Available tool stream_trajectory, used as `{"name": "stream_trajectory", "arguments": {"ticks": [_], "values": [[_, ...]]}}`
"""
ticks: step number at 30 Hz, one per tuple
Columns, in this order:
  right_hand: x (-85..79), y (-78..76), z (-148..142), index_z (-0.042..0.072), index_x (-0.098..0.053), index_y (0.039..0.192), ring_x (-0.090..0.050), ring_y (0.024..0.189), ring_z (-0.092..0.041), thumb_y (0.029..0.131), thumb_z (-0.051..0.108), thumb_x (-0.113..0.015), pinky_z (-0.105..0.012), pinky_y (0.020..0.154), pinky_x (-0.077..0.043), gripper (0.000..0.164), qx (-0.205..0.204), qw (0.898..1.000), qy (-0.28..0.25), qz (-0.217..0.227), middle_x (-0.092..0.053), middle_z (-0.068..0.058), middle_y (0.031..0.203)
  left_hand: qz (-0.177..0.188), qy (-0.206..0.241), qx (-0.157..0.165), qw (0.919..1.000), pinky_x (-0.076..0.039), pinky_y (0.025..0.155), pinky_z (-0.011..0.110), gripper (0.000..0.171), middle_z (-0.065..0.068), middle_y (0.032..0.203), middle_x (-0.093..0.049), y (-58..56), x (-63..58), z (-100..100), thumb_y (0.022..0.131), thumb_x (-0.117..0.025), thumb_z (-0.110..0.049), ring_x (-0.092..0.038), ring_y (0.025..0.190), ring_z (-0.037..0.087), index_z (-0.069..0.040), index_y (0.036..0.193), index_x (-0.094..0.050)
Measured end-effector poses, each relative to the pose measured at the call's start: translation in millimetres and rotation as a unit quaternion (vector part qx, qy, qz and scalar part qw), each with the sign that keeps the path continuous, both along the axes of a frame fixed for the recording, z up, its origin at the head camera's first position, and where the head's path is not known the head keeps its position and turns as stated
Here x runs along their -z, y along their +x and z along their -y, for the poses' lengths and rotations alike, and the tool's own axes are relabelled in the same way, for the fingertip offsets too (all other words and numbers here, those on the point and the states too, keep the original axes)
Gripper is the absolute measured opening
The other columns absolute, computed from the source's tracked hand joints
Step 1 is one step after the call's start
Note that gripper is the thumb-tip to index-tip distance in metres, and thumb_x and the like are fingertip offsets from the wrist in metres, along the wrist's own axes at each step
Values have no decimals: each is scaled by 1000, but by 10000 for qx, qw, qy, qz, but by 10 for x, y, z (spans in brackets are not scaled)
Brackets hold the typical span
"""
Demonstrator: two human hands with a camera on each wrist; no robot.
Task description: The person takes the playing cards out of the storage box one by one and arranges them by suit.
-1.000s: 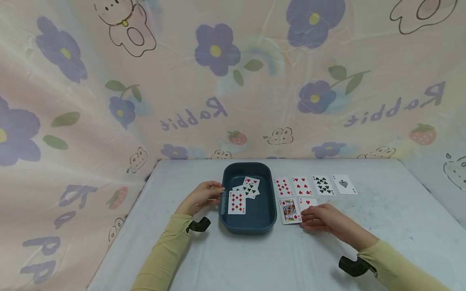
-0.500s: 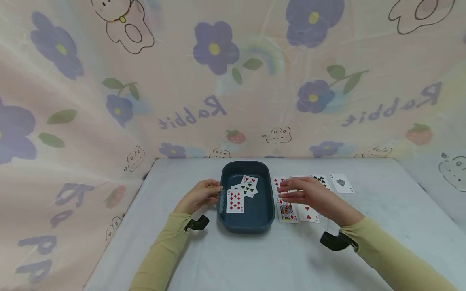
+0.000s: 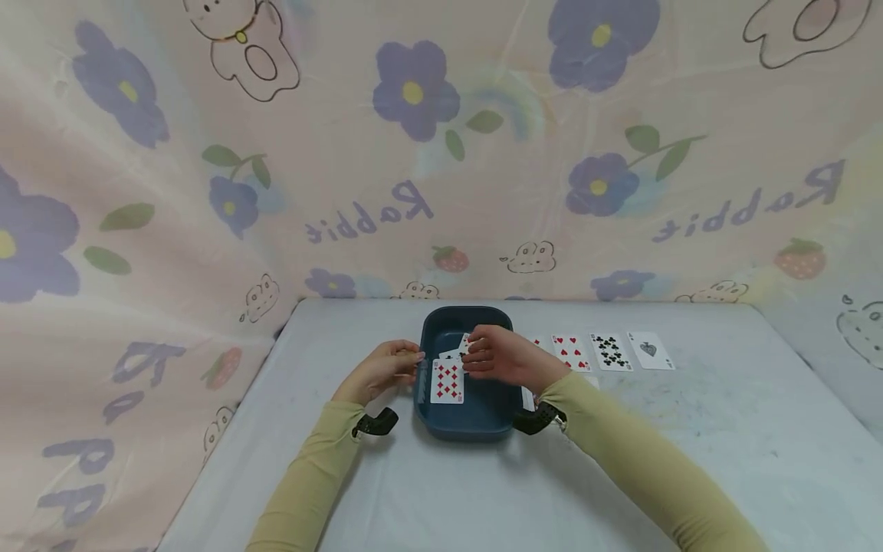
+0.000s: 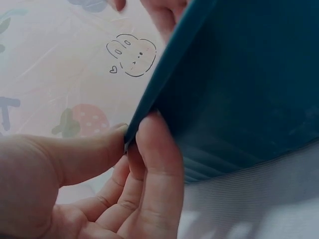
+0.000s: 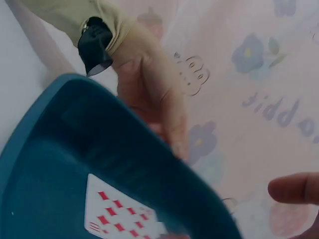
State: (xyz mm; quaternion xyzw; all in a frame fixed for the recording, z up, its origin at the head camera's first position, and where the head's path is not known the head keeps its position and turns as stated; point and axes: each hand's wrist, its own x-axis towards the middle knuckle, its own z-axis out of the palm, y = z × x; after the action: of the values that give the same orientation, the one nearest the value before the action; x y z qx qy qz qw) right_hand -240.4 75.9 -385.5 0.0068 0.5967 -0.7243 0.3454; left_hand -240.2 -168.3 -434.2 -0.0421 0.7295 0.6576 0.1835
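My left hand (image 3: pixel 386 371) pinches the left rim of a dark blue tray (image 3: pixel 476 425), thumb outside and fingers inside in the left wrist view. Inside the tray lie several face-up playing cards. Nearest is a card of red diamonds (image 3: pixel 447 382); the others are partly covered by it and by my right hand. My right hand (image 3: pixel 513 359) hovers over the tray with its fingertips above those cards. In the right wrist view its thumb (image 5: pixel 296 188) stands apart from a fingertip at the bottom edge, and no card shows between them.
On the white table right of the tray lie a hearts card (image 3: pixel 571 353), a clubs card (image 3: pixel 611 353) and an ace of spades (image 3: pixel 650 350). More cards are mostly hidden under the right forearm. A patterned curtain (image 3: pixel 483 192) rises behind the table.
My right hand has left the cards at the tray's right, lifted, and moved left over the tray. The left hand keeps its grip on the rim.
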Motion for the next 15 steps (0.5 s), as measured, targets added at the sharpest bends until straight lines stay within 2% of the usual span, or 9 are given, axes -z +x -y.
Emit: {"name": "stream_trajectory", "arguments": {"ticks": [3,7,15], "values": [[84,-39,84,-15,-17,142,-29,133,-45,91,21,-46,-53,109,-25,68,54,9991,259,337,-26,-35,144,-28,15,1,10000,-54,68,30,24,11,100,-63,3,5,13,94,-63,-13,-61,82,19,0,112,-55],[149,-45,154,-13,-18,143,-26,135,-44,88,24,-51,-57,108,-23,73,93,9969,564,540,-25,-33,144,7,43,-27,10000,-54,66,28,23,12,101,-62,5,3,21,94,-63,-12,-61,82,19,0,111,-55],[121,-44,213,-11,-20,143,-29,132,-42,86,28,-52,-57,106,-24,76,78,9945,706,770,-31,-31,140,49,10,-9,10000,-54,66,27,24,16,105,-62,-3,2,7,94,-62,-12,-62,83,19,0,113,-55]]}}
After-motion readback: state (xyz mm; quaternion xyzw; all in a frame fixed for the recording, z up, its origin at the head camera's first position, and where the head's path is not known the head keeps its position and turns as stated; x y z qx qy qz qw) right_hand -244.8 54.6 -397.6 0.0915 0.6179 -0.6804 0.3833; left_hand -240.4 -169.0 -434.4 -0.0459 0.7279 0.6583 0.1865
